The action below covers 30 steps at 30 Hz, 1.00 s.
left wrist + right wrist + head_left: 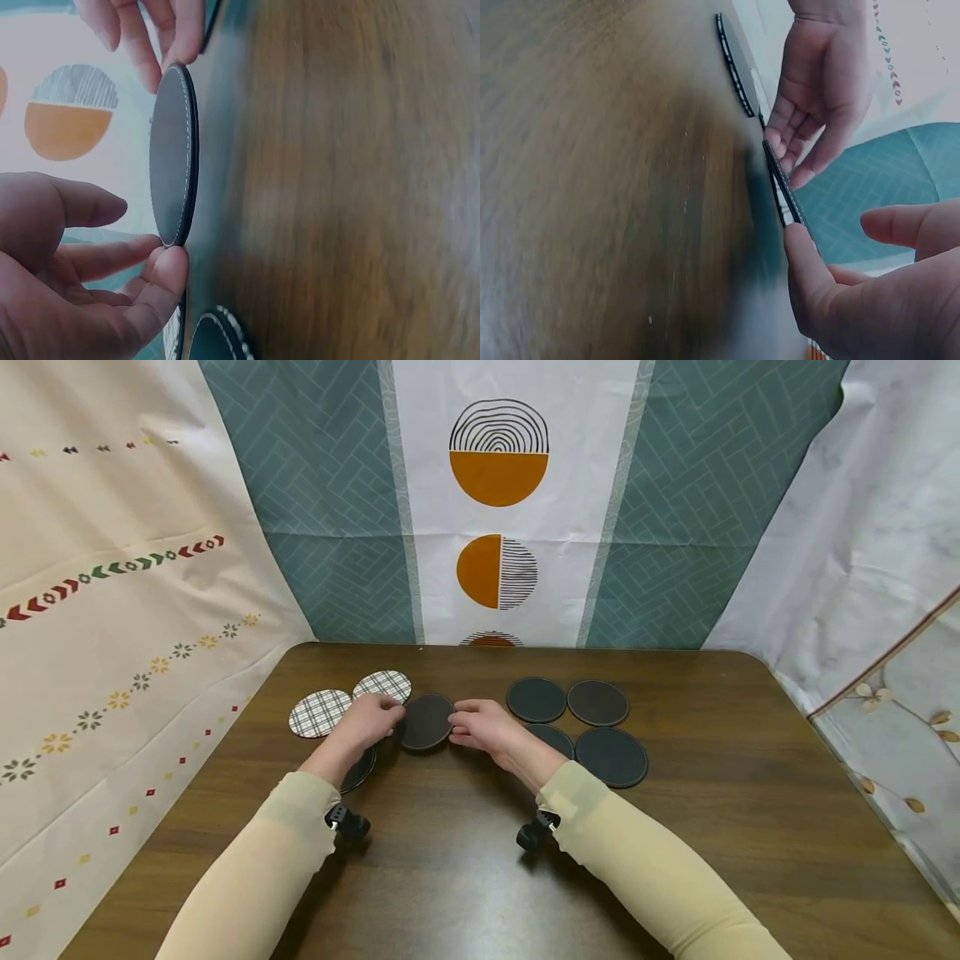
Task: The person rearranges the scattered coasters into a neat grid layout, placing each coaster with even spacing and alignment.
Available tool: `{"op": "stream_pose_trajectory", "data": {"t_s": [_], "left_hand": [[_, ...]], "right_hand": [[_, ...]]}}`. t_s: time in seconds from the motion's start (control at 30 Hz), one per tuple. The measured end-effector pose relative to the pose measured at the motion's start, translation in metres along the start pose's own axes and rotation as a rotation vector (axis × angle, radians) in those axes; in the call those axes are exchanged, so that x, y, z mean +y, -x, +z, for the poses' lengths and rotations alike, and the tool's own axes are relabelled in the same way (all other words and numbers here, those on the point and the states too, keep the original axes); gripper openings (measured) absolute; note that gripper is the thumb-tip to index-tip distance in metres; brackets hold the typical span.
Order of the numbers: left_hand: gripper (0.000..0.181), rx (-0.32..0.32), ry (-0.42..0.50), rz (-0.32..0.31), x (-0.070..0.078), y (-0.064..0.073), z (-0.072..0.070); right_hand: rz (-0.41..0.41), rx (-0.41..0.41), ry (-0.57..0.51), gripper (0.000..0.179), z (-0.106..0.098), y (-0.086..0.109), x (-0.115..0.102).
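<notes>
Both hands hold a round dark coaster (427, 723) with pale edge stitching by its opposite edges, at the back middle of the table. At its left edge my left hand (372, 718) pinches it with the fingertips, one finger standing apart in the left wrist view. My right hand (487, 727) pinches the right edge. In the right wrist view the coaster (784, 184) appears nearly edge-on. Beside the left hand lie two plaid coasters, one at the far left (318, 713) and one behind the hand (384, 685). A dark coaster (360, 771) is partly hidden by the left forearm.
Several dark coasters lie grouped at the right: back left (536, 699), back right (597, 702), front right (611, 757), and front left (552, 737), partly covered by the right hand. The wooden table (465, 877) ends at a patterned curtain (517, 585) behind.
</notes>
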State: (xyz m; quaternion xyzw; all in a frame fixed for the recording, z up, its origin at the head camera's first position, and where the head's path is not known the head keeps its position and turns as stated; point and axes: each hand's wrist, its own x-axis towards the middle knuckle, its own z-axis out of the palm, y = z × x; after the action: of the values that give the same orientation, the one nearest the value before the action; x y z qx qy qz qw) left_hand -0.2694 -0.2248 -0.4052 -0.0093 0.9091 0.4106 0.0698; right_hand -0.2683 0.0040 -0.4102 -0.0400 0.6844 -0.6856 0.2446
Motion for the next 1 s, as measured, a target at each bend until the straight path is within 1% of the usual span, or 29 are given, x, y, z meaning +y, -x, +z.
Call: {"op": "stream_pose_trajectory", "data": {"t_s": [0.1,0.17,0.3,0.5,0.6,0.67,0.83,1.0], "left_hand": [[0.042,0.012,0.044,0.0,0.003,0.002,0.003],[0.042,0.01,0.053,0.0,0.005,0.003,0.005],[0.042,-0.017,0.098,-0.009,0.008,0.005,0.008],[0.042,-0.045,0.209,-0.035,0.006,0.007,0.013],[0.042,-0.056,0.243,-0.049,0.006,0.007,0.015],[0.042,-0.065,0.261,-0.045,0.007,0.007,0.016],[0.041,-0.077,0.275,-0.029,0.01,0.009,0.022],[0.041,-0.09,0.266,-0.031,0.012,0.009,0.027]], "right_hand": [[-0.001,-0.014,0.027,0.055,-0.006,0.005,-0.002],[-0.007,-0.019,0.046,0.055,-0.011,0.007,-0.002],[-0.014,-0.03,0.07,0.053,-0.021,0.01,0.0],[-0.012,-0.038,0.08,0.051,-0.033,0.014,-0.001],[-0.002,-0.044,0.086,0.051,-0.038,0.013,0.001],[0.002,-0.05,0.092,0.051,-0.042,0.014,0.002],[0.006,-0.055,0.12,0.049,-0.05,0.016,0.003],[-0.004,-0.058,0.171,0.048,-0.058,0.019,0.002]]}}
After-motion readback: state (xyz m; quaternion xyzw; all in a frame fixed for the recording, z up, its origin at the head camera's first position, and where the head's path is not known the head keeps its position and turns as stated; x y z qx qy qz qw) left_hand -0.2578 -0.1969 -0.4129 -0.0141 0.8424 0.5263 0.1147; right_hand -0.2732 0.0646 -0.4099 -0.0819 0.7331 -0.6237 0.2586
